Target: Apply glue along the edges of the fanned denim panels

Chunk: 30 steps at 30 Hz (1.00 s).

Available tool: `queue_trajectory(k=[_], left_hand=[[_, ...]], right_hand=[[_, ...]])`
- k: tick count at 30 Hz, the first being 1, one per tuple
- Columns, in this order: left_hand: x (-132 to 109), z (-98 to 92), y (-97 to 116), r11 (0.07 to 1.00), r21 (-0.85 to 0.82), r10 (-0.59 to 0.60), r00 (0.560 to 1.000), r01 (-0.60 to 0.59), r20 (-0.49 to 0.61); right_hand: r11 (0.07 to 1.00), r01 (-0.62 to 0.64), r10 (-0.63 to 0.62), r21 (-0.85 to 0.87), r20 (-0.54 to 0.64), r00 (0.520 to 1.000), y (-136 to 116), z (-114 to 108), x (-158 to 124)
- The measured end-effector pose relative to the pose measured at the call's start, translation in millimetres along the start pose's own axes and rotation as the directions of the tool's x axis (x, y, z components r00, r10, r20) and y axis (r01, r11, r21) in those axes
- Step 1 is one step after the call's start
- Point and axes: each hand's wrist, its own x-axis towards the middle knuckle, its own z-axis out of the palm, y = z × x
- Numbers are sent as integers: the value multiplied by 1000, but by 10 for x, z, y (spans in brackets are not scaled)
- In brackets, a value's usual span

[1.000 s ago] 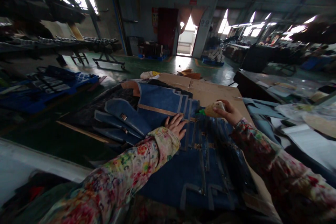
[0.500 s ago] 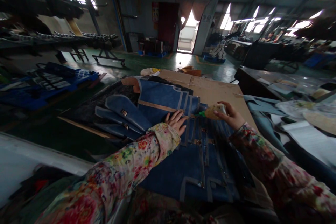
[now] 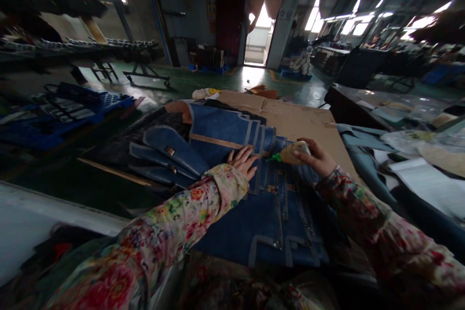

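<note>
Overlapping blue leather-like panels (image 3: 221,128) with grey edges lie in a stack before me, a brown strip (image 3: 216,141) running across the upper one. My left hand (image 3: 242,161) rests flat on them with fingers spread, by the end of that strip. In my right hand (image 3: 317,156) is a squeeze glue bottle (image 3: 290,153), tilted on its side. Its green nozzle (image 3: 275,158) points left and down at the layered panel edges, close to my left fingertips; whether it touches them I cannot tell. Narrow blue pieces with metal fittings (image 3: 170,150) fan out to the left.
Flattened cardboard (image 3: 290,116) lies beneath and behind the panels. At right, a table carries teal material (image 3: 358,150), white sheets (image 3: 425,179) and clear plastic. A blue pallet (image 3: 32,135) stands on the floor at left, and a wheeled rack (image 3: 147,75) is beyond it.
The bottle's nozzle has shifted slightly left along the panel edges, with my right hand still around it. My left hand stays nearly in place. The whole view has moved a little.
</note>
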Motion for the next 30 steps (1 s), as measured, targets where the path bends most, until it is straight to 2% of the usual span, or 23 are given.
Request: queue_trajectory(k=[2, 4, 10, 13, 16, 21, 26, 28, 30], left_hand=[[0, 14, -10, 1000, -1, 5, 1000, -5, -11], [-5, 17, -10, 1000, -1, 9, 1000, -9, -18], [-8, -19, 25, 1000, -13, -14, 1000, 14, 4], [3, -2, 27, 1000, -12, -24, 1000, 24, 6], [5, 15, 20, 1000, -9, -27, 1000, 27, 3], [-9, -29, 27, 1000, -24, -11, 1000, 12, 22], [-9, -72, 51, 999, -32, -27, 999, 28, 41], [-6, -73, 52, 999, -23, -29, 998, 30, 47], [-2, -62, 45, 1000, -11, -26, 999, 26, 41]], right_hand=[[1000, 6, -5, 13, -52, 999, 8, -1, 26], [999, -8, 9, 31, -49, 999, 8, 2, 24], [995, -100, 99, 11, 92, 991, -220, 22, -268], [994, -109, 106, 8, 159, 982, -391, 36, -429], [994, -113, 109, 11, 194, 975, -460, 45, -486], [999, -20, 25, -39, 137, 990, -411, 31, -502], [996, 69, -53, -49, 273, 960, -352, -13, -550], [992, 105, -84, -73, 246, 966, -286, -36, -493], [982, 143, -123, -125, 155, 980, -193, -57, -392]])
